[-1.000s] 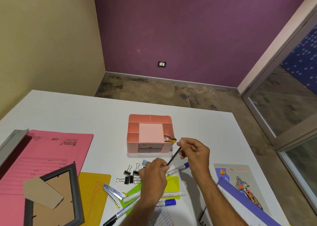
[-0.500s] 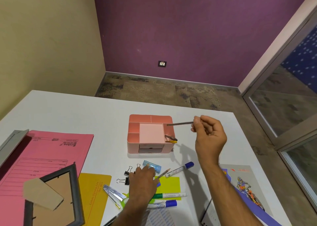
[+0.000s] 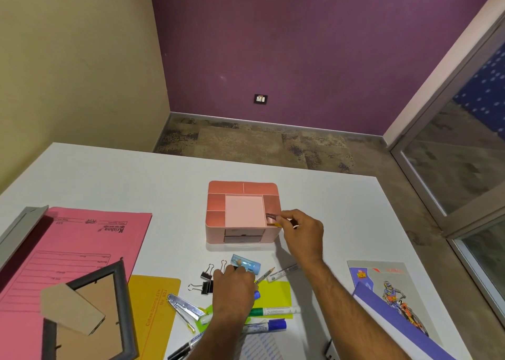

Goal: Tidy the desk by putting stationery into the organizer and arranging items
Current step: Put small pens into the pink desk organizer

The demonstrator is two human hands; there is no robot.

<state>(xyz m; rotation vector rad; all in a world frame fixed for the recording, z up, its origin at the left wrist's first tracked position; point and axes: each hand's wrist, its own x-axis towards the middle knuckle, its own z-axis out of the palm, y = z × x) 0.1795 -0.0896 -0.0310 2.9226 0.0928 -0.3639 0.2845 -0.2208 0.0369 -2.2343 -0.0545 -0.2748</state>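
The pink organizer (image 3: 216,204) stands mid-desk, with a pale notepad in its centre and two small drawers in front. My right hand (image 3: 302,231) is at its right front compartment and pinches a thin dark pencil, which my fingers mostly hide. A dark item and a yellow item (image 3: 276,224) stick out of that compartment. My left hand (image 3: 235,287) rests knuckles up on the loose stationery. Its fingers curl round a pencil (image 3: 265,274) whose tip points up and right. A blue cap (image 3: 257,294) shows beside the thumb.
Around my left hand lie black binder clips (image 3: 206,287), a blue tube (image 3: 246,264), a pale marker (image 3: 281,272), green (image 3: 276,311) and blue (image 3: 269,326) markers, yellow paper (image 3: 276,291) and a stapler (image 3: 185,309). Left: a pink file (image 3: 82,250), a photo frame (image 3: 90,318), a yellow file (image 3: 158,305). Right: notebooks (image 3: 388,288).
My right hand took a thin dark pencil from beside my left hand, lifted it over the organizer and brought it down to the right front compartment. My left hand stayed on the loose stationery.
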